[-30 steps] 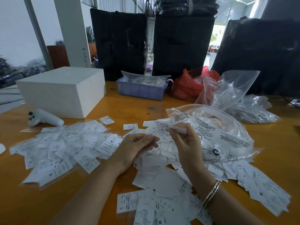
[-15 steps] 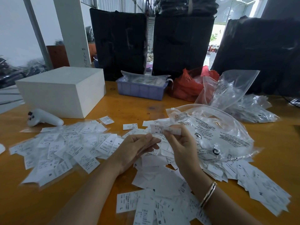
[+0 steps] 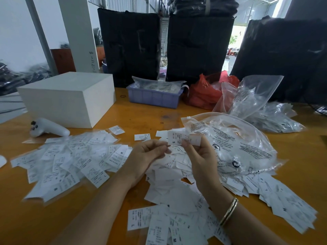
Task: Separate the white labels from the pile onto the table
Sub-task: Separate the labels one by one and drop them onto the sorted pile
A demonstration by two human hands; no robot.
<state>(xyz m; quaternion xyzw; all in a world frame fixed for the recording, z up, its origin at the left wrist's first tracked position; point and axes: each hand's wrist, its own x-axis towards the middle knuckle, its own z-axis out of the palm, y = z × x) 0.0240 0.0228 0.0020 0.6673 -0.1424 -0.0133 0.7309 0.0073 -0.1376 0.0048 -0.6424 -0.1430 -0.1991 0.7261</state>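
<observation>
Your right hand (image 3: 200, 154) pinching a thin rectangular paper label (image 3: 184, 138) above the loose white pile (image 3: 177, 181), your left hand (image 3: 146, 156) beside it, fingers curled, grasp unclear, crinkled clear bag (image 3: 238, 144) right of pile.

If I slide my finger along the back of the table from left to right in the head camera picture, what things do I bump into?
White box → purple tray → red plastic bag → upright clear bag → heap of flat clear bags.
</observation>
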